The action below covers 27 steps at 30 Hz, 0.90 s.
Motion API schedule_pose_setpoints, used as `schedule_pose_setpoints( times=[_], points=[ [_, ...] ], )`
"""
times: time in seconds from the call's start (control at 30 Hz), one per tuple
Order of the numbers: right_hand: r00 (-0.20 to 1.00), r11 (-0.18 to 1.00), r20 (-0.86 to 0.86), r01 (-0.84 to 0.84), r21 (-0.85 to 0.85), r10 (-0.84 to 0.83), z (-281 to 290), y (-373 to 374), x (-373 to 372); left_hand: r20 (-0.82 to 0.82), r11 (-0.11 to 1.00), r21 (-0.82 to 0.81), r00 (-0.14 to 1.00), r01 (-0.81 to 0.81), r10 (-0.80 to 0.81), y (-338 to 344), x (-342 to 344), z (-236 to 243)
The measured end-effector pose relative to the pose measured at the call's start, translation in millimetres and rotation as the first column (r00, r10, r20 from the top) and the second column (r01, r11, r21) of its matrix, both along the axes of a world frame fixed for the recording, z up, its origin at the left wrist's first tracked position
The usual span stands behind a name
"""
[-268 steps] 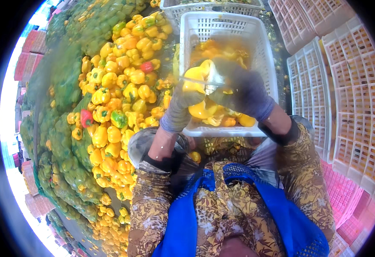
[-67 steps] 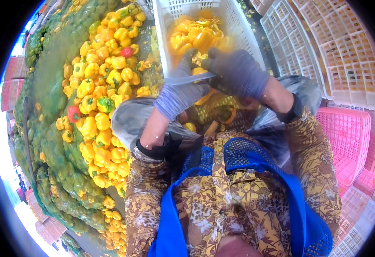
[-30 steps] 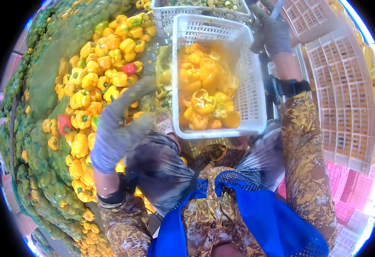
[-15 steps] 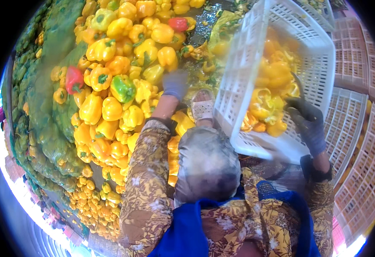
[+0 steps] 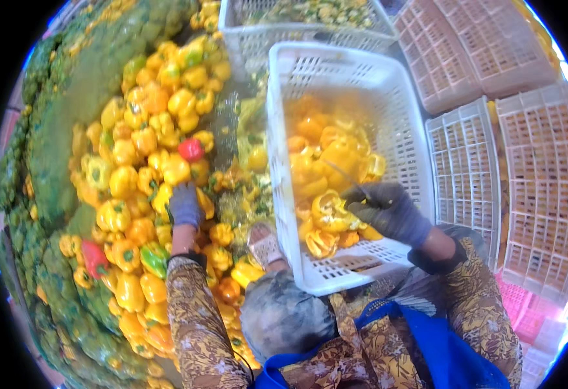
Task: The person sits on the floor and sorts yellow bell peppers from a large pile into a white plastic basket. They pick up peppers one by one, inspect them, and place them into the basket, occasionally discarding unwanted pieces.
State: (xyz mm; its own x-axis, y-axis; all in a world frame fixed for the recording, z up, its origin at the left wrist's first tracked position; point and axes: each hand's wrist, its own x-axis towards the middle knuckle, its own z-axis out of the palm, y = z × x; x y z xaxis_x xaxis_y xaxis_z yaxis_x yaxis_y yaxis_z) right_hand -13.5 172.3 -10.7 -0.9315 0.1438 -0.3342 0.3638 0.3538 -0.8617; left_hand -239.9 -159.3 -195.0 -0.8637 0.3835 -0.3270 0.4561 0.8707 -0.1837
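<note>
- The left hand point(image 5: 185, 206), in a grey-purple knit glove, reaches into the heap left of the frame's centre and touches a glossy whole yellow bell pepper point(image 5: 161, 198); its fingertips are hidden among the fruit, so I cannot tell whether its grip is apart or together.
- The right hand point(image 5: 393, 212), in a dark-fronted glove with a purple-grey cuff, is right of centre, above the lower right part of a rectangular white perforated plastic crate point(image 5: 408, 152); its grip is together around a thin-bladed knife point(image 5: 343, 174), blurred, its blade pointing toward the upper left.
- Inside the crate, which is slightly tilted in the frame, lie cut and hollowed yellow pepper pieces point(image 5: 310, 178), just beside and below the right hand.
- The heap of whole yellow bell peppers point(image 5: 128, 292) runs down the left-centre of the frame, with a red pepper point(image 5: 191, 150) above the left hand and a green-and-yellow pepper point(image 5: 155, 260) to its lower left.
- Green mesh sacks point(image 5: 50, 188) fill the left edge.
- At top centre a second white crate point(image 5: 251, 48) holds pale green scraps point(image 5: 323, 13).
- Pale slatted crates point(image 5: 465, 172) stand along the right side.
- A sandalled foot point(image 5: 264, 245) rests between heap and crate.
</note>
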Motion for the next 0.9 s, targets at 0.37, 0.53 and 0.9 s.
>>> schedule_pose_setpoints(
  times=[0.37, 0.53, 0.9],
  points=[
    [0.958, 0.999, -0.286, 0.029, 0.018, -0.023, 15, -10, 10, 0.559, 0.012, 0.806, 0.752, -0.592, -0.349, 90, 74, 164],
    [0.808, 1.0, -0.589, -0.018, -0.004, 0.012, 36, -15, 24, 0.441, 0.013, 0.88, 0.808, -0.474, -0.391, 135, 120, 267],
    [0.685, 0.985, -0.728, 0.097, 0.145, 0.04, 73, -8, 71, 0.012, 0.093, 0.996, 0.978, 0.008, -0.206, 173, 201, 315]
  ],
)
